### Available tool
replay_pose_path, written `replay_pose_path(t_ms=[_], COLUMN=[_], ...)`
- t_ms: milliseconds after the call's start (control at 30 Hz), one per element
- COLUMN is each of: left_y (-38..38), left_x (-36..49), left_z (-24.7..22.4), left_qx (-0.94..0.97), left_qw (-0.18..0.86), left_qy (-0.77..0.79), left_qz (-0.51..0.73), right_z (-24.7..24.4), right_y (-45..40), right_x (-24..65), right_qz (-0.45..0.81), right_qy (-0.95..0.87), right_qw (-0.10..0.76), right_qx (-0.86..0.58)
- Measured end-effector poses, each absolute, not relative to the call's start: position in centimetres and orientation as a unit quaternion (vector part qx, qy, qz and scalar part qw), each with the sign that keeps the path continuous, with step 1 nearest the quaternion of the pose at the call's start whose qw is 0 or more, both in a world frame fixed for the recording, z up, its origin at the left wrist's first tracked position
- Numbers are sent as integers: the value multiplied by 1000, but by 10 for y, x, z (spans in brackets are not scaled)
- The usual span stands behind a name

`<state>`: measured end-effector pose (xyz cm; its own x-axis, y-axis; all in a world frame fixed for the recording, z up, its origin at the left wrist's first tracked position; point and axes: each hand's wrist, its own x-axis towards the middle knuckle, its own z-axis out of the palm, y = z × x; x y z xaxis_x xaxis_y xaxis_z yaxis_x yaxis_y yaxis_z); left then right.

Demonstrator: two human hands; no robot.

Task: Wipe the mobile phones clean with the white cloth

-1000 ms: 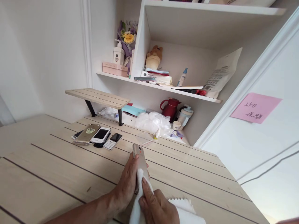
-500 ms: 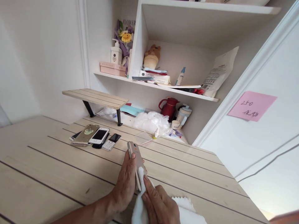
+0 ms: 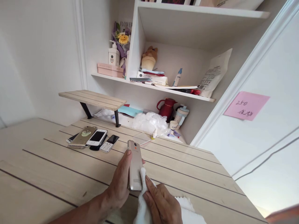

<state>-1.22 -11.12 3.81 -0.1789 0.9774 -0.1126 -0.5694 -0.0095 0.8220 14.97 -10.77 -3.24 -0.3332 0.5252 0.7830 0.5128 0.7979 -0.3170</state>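
A gold smartphone [image 3: 135, 166] is held up over the table, its back with the camera facing me. My left hand [image 3: 120, 180] grips it by the edges, thumb along the left side and a fingertip showing at the right. In my right hand [image 3: 162, 202] is a white cloth [image 3: 143, 205], pinched between thumb and fingers and touching the phone's lower right edge. Another white cloth part [image 3: 190, 210] with a zigzag edge lies on the table beyond my right hand; whether it is the same cloth I cannot tell.
To the left lie a keypad phone [image 3: 109, 143], a white phone [image 3: 97, 137] and a gold phone [image 3: 83, 137] on others. Behind stand a small raised shelf [image 3: 93, 99], crumpled clear plastic [image 3: 149, 123], a small bottle [image 3: 154, 134] and a red jug [image 3: 167, 109].
The smartphone has turned so its back faces me more fully. The cloth has shifted from the lower back to the right edge. The view has moved slightly.
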Motion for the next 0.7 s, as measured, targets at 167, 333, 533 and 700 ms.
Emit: replay_pose_path(t_ms=[167, 333, 533, 700], left_y=[-107, -106, -108, -110], left_x=[-15, -17, -21, -18], left_z=[49, 49, 54, 60], left_qx=[215, 217, 175, 154], left_qw=[714, 778, 842, 853], left_qy=[361, 306, 272, 271], left_qz=[561, 505, 432, 418], right_z=[-31, -20, -16, -5], right_y=[-111, -107, -110, -99], right_x=[146, 150, 153, 164], right_qz=[-28, 85, 64, 102], right_qy=[-815, -802, -806, -778], right_qw=[481, 511, 494, 517], right_qx=[-323, -296, -321, -342])
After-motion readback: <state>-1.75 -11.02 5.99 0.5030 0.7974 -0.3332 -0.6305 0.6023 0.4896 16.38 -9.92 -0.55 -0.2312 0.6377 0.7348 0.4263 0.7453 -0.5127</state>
